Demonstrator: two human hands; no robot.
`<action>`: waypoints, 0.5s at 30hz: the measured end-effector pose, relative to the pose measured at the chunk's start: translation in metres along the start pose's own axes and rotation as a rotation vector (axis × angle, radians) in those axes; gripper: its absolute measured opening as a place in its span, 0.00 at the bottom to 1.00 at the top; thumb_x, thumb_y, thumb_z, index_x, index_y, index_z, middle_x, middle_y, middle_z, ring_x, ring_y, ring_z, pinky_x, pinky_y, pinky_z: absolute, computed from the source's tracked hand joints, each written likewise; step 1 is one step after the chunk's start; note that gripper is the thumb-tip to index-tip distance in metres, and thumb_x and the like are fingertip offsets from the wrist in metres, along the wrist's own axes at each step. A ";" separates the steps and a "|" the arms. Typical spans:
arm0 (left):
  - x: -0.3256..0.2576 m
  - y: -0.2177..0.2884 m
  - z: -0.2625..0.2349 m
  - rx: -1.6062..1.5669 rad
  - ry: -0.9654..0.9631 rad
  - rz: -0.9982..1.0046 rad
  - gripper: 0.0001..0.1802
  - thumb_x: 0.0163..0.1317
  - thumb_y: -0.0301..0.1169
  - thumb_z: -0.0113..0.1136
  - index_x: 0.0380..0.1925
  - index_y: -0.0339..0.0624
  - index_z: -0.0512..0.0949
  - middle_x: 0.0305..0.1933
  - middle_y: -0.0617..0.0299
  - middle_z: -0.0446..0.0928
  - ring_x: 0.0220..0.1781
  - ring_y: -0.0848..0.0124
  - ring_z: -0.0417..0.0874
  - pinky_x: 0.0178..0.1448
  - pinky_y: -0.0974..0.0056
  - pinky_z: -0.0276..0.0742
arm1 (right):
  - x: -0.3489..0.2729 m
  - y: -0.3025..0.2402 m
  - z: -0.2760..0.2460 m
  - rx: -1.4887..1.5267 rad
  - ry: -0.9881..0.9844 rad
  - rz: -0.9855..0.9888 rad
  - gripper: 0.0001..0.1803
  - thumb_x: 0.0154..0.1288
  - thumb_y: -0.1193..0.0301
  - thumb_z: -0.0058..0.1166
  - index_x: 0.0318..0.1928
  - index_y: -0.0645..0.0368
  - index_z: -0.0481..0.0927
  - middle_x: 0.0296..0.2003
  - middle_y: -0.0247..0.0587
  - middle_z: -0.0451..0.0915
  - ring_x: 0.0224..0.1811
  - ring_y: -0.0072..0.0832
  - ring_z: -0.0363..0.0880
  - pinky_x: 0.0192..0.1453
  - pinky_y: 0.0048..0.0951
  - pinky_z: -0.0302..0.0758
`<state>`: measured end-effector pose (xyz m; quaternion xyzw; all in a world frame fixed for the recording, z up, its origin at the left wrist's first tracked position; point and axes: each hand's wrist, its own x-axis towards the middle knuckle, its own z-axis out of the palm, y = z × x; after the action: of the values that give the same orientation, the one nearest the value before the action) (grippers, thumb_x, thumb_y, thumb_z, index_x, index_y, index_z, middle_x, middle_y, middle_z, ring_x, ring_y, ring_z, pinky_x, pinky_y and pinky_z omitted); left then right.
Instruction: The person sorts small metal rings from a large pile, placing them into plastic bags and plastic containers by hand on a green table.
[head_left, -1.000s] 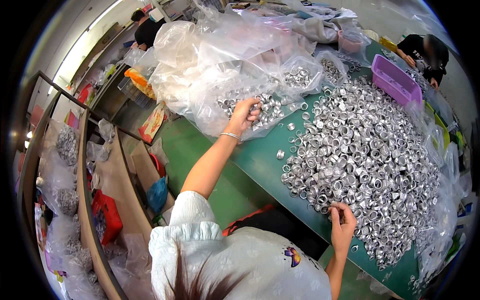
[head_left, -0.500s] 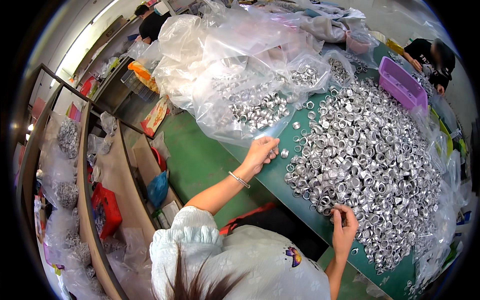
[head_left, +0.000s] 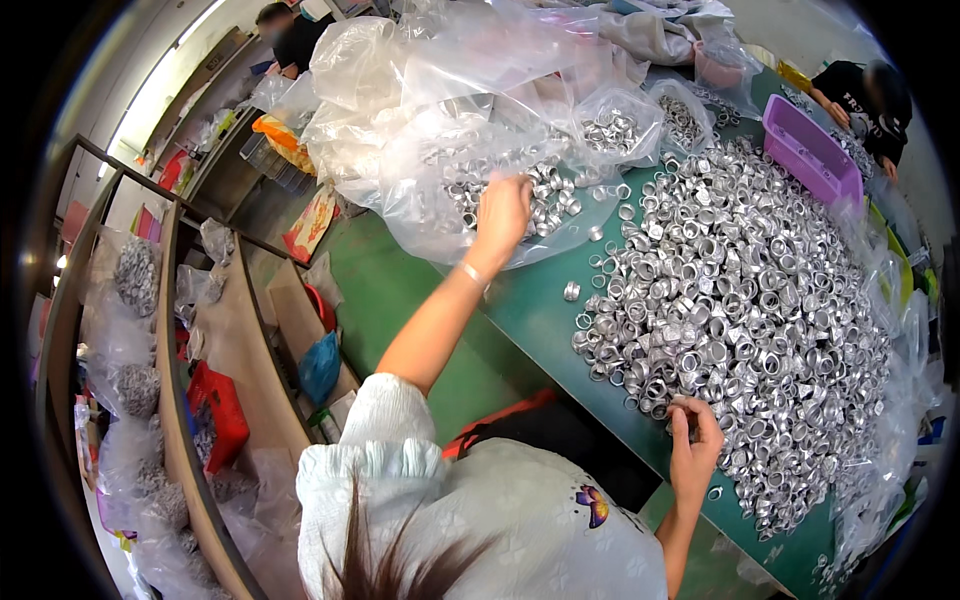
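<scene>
Your right grip point(head_left: 697, 432) curls at the left edge of the ring pile point(head_left: 765, 310) on the desk point(head_left: 535, 315), which spreads ahead and rightward; whether it clasps anything, I cannot tell. Your left grip point(head_left: 506, 208), farther off, blurs over bagged rings point(head_left: 558, 198), its hold unclear.

White lettering point(head_left: 856, 103) on a co-worker's black shirt point(head_left: 842, 82)

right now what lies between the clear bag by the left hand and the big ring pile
In the head view, a strip of green tabletop with a few loose rings.
</scene>
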<state>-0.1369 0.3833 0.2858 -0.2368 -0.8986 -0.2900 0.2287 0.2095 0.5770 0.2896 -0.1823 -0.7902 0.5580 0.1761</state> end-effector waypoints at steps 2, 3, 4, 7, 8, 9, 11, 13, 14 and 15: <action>0.015 -0.030 0.009 0.331 -0.011 -0.014 0.07 0.54 0.26 0.51 0.26 0.39 0.79 0.35 0.47 0.77 0.31 0.50 0.80 0.34 0.53 0.76 | -0.001 -0.001 -0.001 0.007 -0.007 -0.018 0.06 0.63 0.77 0.48 0.39 0.66 0.75 0.31 0.35 0.77 0.33 0.18 0.73 0.38 0.18 0.68; 0.020 -0.033 0.011 0.488 -0.021 -0.014 0.06 0.52 0.25 0.51 0.24 0.39 0.79 0.35 0.46 0.76 0.31 0.51 0.80 0.34 0.54 0.77 | -0.001 -0.001 -0.002 0.013 -0.005 -0.007 0.06 0.63 0.77 0.48 0.39 0.66 0.75 0.31 0.35 0.77 0.33 0.18 0.73 0.38 0.19 0.68; 0.021 -0.035 0.013 0.506 -0.058 -0.034 0.06 0.51 0.25 0.52 0.23 0.39 0.78 0.34 0.46 0.76 0.31 0.51 0.81 0.33 0.54 0.77 | -0.001 -0.001 -0.003 0.020 -0.005 0.003 0.06 0.63 0.77 0.48 0.39 0.66 0.75 0.31 0.35 0.77 0.33 0.18 0.73 0.37 0.19 0.68; 0.021 -0.036 0.014 0.552 -0.158 -0.057 0.04 0.49 0.24 0.53 0.21 0.39 0.78 0.33 0.46 0.75 0.30 0.53 0.81 0.31 0.55 0.78 | -0.002 -0.001 -0.003 0.038 0.006 0.012 0.06 0.63 0.77 0.48 0.38 0.66 0.75 0.31 0.35 0.77 0.33 0.18 0.73 0.37 0.19 0.68; 0.018 -0.035 0.012 0.558 -0.182 -0.039 0.04 0.49 0.24 0.53 0.21 0.38 0.78 0.33 0.46 0.75 0.30 0.53 0.81 0.31 0.55 0.78 | -0.001 -0.001 -0.003 0.044 0.010 0.011 0.06 0.63 0.77 0.48 0.38 0.66 0.75 0.31 0.35 0.77 0.33 0.18 0.73 0.37 0.19 0.68; 0.014 -0.034 0.011 0.566 -0.211 -0.020 0.05 0.49 0.25 0.53 0.22 0.38 0.78 0.33 0.47 0.75 0.30 0.54 0.81 0.31 0.56 0.78 | -0.001 -0.001 -0.003 0.039 0.015 0.010 0.06 0.63 0.77 0.48 0.38 0.66 0.75 0.31 0.35 0.77 0.33 0.18 0.73 0.37 0.19 0.68; 0.001 -0.029 0.001 0.578 -0.220 0.042 0.04 0.48 0.25 0.54 0.22 0.38 0.78 0.34 0.48 0.75 0.31 0.54 0.82 0.31 0.56 0.78 | 0.001 -0.001 -0.003 0.028 0.020 0.006 0.06 0.63 0.77 0.48 0.38 0.66 0.75 0.30 0.35 0.78 0.32 0.19 0.74 0.37 0.19 0.68; -0.010 -0.021 -0.015 0.591 -0.296 0.088 0.05 0.48 0.25 0.54 0.23 0.38 0.78 0.35 0.48 0.75 0.32 0.55 0.82 0.32 0.57 0.78 | 0.001 -0.004 -0.002 0.010 0.019 -0.012 0.06 0.62 0.77 0.49 0.38 0.66 0.75 0.30 0.35 0.77 0.32 0.19 0.74 0.37 0.19 0.68; -0.013 -0.016 -0.025 0.595 -0.372 0.106 0.05 0.48 0.24 0.54 0.23 0.37 0.79 0.35 0.48 0.76 0.33 0.55 0.82 0.32 0.56 0.79 | 0.001 -0.005 -0.002 0.002 0.016 -0.012 0.05 0.62 0.77 0.49 0.38 0.66 0.75 0.30 0.35 0.77 0.32 0.19 0.74 0.37 0.19 0.68; -0.018 -0.013 -0.031 0.600 -0.448 0.120 0.05 0.48 0.24 0.54 0.23 0.37 0.79 0.35 0.48 0.76 0.33 0.55 0.82 0.32 0.56 0.79 | 0.001 -0.006 -0.003 -0.007 0.010 -0.013 0.05 0.62 0.77 0.49 0.38 0.66 0.75 0.30 0.35 0.77 0.32 0.19 0.73 0.37 0.19 0.68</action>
<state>-0.1217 0.3488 0.2933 -0.2690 -0.9559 0.0588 0.1021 0.2094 0.5778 0.2958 -0.1806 -0.7923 0.5534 0.1828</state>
